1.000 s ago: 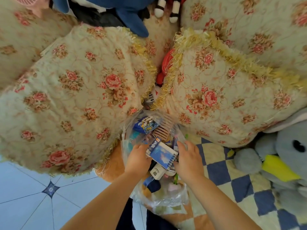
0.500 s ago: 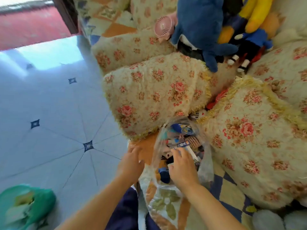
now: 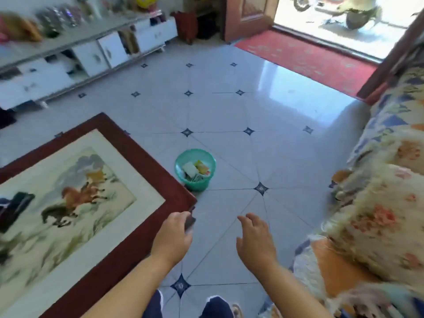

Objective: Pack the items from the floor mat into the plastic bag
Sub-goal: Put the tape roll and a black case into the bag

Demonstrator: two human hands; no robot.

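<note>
– Where was the floor mat?
– Low on the right, an orange patch with a pale fringe, running under the floral cushion. I couldn't make out the plastic bag anywhere, so I can't say where it lay.
– And the hands?
– Both were held out over the tiled floor, well apart from each other. The right hand was just beside the mat's edge, fingers spread and loose, holding nothing. The left hand was at the near corner of the horse picture in its red-brown frame. Its fingers bent downward, with something dark at the tips, but the blur hid whether they gripped it.
– What lay beyond them?
– A green basket with papers inside stood on the tiles, just beside the frame's far edge. Farther off, a white cabinet ran along the left wall, and a red doormat lay before the open doorway at the upper right.
</note>
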